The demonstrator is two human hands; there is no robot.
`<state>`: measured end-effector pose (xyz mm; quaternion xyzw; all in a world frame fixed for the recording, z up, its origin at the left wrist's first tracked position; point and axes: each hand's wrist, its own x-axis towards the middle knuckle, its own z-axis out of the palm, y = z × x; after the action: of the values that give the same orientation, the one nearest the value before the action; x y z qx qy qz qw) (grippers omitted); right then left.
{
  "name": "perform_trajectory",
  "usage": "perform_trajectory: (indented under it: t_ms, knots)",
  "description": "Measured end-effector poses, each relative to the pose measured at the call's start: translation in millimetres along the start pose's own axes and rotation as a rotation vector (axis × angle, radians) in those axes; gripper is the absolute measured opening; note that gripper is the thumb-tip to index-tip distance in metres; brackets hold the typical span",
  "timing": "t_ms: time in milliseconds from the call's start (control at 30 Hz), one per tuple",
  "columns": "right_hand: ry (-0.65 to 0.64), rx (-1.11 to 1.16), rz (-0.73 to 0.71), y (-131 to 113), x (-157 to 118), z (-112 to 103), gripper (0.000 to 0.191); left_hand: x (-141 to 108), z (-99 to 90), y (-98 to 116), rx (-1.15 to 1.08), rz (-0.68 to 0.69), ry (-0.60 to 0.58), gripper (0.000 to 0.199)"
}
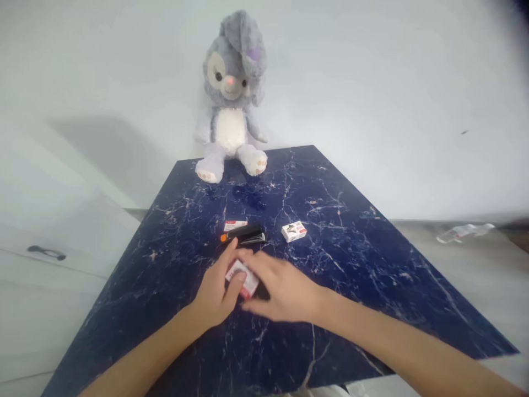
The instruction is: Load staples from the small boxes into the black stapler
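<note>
Counted around the stapler [243, 234]: 1 black stapler with an orange tip, and 3 small white-and-red boxes: 1 box [235, 225] touching its far left side, 1 box [293, 231] to its right, 1 box [243, 278] nearer than it, between 2 hands. 1 plush rabbit [232, 99] sits beyond it.

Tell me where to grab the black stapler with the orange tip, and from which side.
Grip the black stapler with the orange tip across its long sides at mid-body, coming straight down from above. It lies flat on the dark blue marble-patterned table, long and narrow, and a small white and red box sits close behind it, so a top pinch looks least crowded.
</note>
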<state>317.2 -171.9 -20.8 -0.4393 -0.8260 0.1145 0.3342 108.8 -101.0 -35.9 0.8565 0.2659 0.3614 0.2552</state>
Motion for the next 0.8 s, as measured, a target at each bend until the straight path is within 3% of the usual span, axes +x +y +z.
perform_trajectory:
  t_ms: [67, 100, 233, 400, 500, 600, 700, 800]
  knots:
    - [-0.168, 0.012, -0.075, 1, -1, 5, 0.086, -1, 4.2, 4, -0.149, -0.021, -0.018, 0.072]
    - [-0.186, 0.013, -0.085, 3, -2, 6, 0.086, 0, 5.0, 6, -0.238, -0.055, -0.042, 0.078]
    - [-0.080, -0.030, -0.126, 7, -4, 5, 0.059, 3, 5.5, 16, -0.517, -0.256, -0.178, 0.110]
    - [0.036, -0.180, -0.218, 6, -1, -1, 0.026, -2, 11.8, 22, -0.760, -0.379, -0.138, 0.128]
    - [0.131, -0.125, -0.202, 13, -1, -8, 0.012, -8, 13.2, 15, -0.774, -0.336, -0.162, 0.102]
    - [0.202, 0.030, -0.007, 22, -3, -15, 0.017, -14, 10.8, 4, -0.575, -0.294, -0.112, 0.068]
    - [0.203, 0.118, 0.110, 27, -5, -16, 0.027, -14, 8.6, -1, -0.355, -0.377, -0.024, 0.054]
    - [0.198, 0.105, 0.069, 26, -5, -12, 0.030, -7, 7.7, 1, -0.376, -0.472, 0.048, 0.042]
